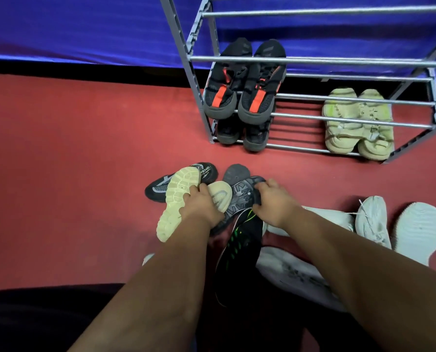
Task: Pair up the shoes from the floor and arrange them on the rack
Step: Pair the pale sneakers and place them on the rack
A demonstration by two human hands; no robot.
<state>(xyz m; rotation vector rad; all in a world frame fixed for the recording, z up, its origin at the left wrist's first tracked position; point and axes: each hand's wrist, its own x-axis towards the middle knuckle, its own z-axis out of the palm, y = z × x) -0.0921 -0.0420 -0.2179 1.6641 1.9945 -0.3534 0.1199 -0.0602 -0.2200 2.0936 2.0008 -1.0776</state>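
My left hand (200, 208) grips a cream shoe (177, 201) turned sole-up, with a second cream shoe (220, 195) beside it. My right hand (275, 201) is closed on a dark shoe (241, 196), sole up, over a black shoe with green stripes (239, 252). A black-and-grey shoe (184, 180) lies behind on the floor. The grey metal rack (313, 59) stands at the back. It holds a black-and-orange pair (242, 92), a dark pair (242, 133) below it and a cream pair (356, 123) at the right.
White shoes lie to my right on the red floor: one upright (372, 219), one sole-up (418, 229), one under my right forearm (293, 273). A blue sheet (85, 29) hangs behind the rack. The red floor (72, 174) stretches to the left.
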